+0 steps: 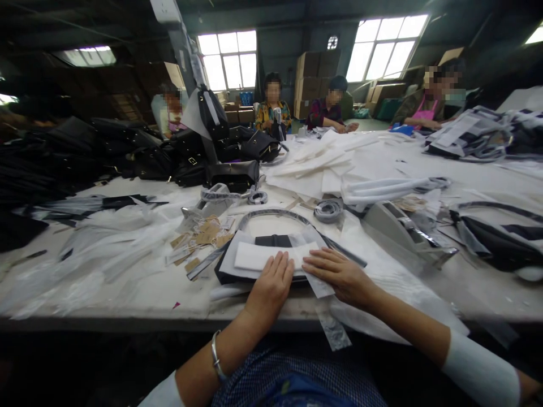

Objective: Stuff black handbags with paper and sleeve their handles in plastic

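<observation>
A black handbag (223, 275) lies flat before me at the table's front edge, its wrapped handle (275, 212) arching away from me. Over it is a white sheet, and on that a folded strip of white foam (254, 256). My left hand (274, 280) rests on the foam's near edge, fingers stretched and together. With fingers also extended, my right hand (339, 274) lies flat across the foam's right end. A clear plastic strip (320, 286) sticks out under the right hand, and another clear strip (334, 330) hangs over the table edge.
Paper tags (207, 232) lie left of the bag. Tape dispensers stand at right (401, 232) and left (212, 200). A grey coil (328, 210) sits behind the bag. Black bags (233, 174) pile up at back left, white foam sheets (318, 155) at back. Several people work across the table.
</observation>
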Tool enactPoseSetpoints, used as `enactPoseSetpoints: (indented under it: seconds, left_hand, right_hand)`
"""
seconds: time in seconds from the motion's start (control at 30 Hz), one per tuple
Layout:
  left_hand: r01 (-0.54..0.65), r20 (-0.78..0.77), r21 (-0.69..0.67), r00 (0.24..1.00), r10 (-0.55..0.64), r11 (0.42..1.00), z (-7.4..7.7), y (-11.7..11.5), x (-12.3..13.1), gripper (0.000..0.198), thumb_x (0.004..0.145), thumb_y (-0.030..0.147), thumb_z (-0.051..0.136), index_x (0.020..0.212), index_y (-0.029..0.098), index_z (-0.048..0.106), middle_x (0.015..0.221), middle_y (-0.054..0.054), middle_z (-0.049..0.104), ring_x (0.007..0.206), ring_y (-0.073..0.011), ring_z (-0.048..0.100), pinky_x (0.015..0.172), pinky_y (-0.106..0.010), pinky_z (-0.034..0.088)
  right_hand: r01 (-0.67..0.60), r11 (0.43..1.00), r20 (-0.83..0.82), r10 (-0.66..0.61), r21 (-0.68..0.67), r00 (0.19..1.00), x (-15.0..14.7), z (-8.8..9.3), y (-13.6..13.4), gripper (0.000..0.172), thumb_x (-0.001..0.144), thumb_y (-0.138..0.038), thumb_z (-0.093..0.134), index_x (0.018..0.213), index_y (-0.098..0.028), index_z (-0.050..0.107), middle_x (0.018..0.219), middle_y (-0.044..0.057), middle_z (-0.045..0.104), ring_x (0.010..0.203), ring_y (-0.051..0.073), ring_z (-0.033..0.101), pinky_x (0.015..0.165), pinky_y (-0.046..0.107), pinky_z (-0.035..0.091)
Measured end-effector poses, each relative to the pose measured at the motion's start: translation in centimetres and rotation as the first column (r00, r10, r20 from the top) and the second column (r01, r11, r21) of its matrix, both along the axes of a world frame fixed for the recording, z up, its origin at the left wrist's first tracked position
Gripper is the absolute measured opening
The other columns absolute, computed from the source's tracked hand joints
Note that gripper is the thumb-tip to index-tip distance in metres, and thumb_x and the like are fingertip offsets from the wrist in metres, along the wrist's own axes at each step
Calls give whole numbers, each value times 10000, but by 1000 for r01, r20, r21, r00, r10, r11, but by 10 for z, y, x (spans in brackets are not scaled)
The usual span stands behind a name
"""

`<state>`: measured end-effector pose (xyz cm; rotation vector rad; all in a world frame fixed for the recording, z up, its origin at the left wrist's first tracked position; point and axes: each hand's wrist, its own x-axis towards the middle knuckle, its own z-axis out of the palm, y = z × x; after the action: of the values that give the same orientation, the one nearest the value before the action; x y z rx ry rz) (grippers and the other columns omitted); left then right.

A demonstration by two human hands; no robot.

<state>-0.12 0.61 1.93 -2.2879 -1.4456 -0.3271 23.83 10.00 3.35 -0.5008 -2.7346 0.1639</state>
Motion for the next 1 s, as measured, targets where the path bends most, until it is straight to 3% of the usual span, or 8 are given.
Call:
enactPoseSetpoints:
  seconds: [0.13, 0.23, 0.37, 0.47, 0.57, 0.67, 0.83, 1.0]
  left_hand:
    - [81, 66, -118, 995, -73, 990, 9, -6, -2, 692, 907, 106, 487, 1546, 279, 286, 1614, -46, 262, 1434, -324, 353, 1119, -508, 386]
    - [101, 106, -139, 991, -87, 985, 7, -11, 1, 687, 949, 161, 453, 1556, 355, 196, 1623, 37, 200, 1451, -306, 320, 1135, -576, 334]
    - [134, 135, -113, 984, -118, 985, -2, -13, 4, 609, 987, 272, 451, 1543, 386, 229, 1610, 74, 218, 1465, -309, 285, 1164, -591, 263]
    - [147, 160, -108, 979, -129, 983, -5, -12, 3, 588, 992, 320, 454, 1537, 400, 248, 1605, 95, 224, 1462, -306, 292, 1183, -571, 224]
    - [146, 172, -111, 977, -126, 983, -5, -11, 2, 590, 995, 328, 443, 1541, 401, 233, 1606, 109, 214, 1460, -304, 296, 1187, -565, 208]
    - [141, 179, -113, 977, -120, 983, -5, -12, 2, 576, 1005, 330, 419, 1542, 403, 221, 1605, 117, 214, 1465, -292, 284, 1190, -561, 194]
    - [152, 191, -96, 973, -132, 984, -8, -11, 1, 580, 1007, 339, 422, 1546, 391, 215, 1601, 108, 236, 1461, -287, 288, 1213, -540, 123]
    - [163, 200, -83, 969, -144, 983, -9, -9, -1, 574, 1011, 331, 408, 1552, 361, 218, 1603, 113, 224, 1465, -277, 274, 1227, -519, 32]
  right_hand:
    - [1, 1000, -93, -3, -21, 996, -2, -10, -4, 589, 898, -61, 405, 1431, -283, 523, 1467, 29, 524, 1423, 229, 390, 1179, 521, 307]
    - [-16, 996, -143, 3, -91, 990, 0, -9, -9, 617, 851, -58, 451, 1435, -244, 522, 1479, 62, 507, 1431, 246, 377, 1177, 535, 303]
    - [-81, 901, -123, 31, -427, 992, 12, 23, -1, 585, 821, -149, 562, 1401, -225, 566, 1448, 70, 540, 1424, 266, 389, 1174, 514, 317]
    - [-9, 796, -48, -25, -606, 999, 6, 54, 20, 389, 870, -238, 562, 1230, -202, 704, 1258, 73, 689, 1265, 272, 577, 1070, 436, 467]
    - [139, 904, -24, -163, -404, 986, -25, 65, 42, 361, 943, -268, 490, 1227, -201, 703, 1251, 70, 694, 1172, 236, 642, 1059, 376, 474]
    - [142, 982, 159, -121, -125, 980, -61, 53, 59, 430, 984, -313, 480, 1370, -154, 587, 1426, 100, 561, 1345, 253, 497, 1150, 417, 361]
    - [180, 983, 367, -157, -29, 917, -79, 30, 68, 391, 1019, -312, 424, 1296, -129, 630, 1335, 153, 628, 1271, 268, 569, 1082, 460, 402]
    - [247, 969, 405, -234, 21, 884, -79, 33, 67, 316, 983, -218, 445, 1005, -124, 745, 1068, 179, 740, 1093, 306, 672, 1020, 497, 409]
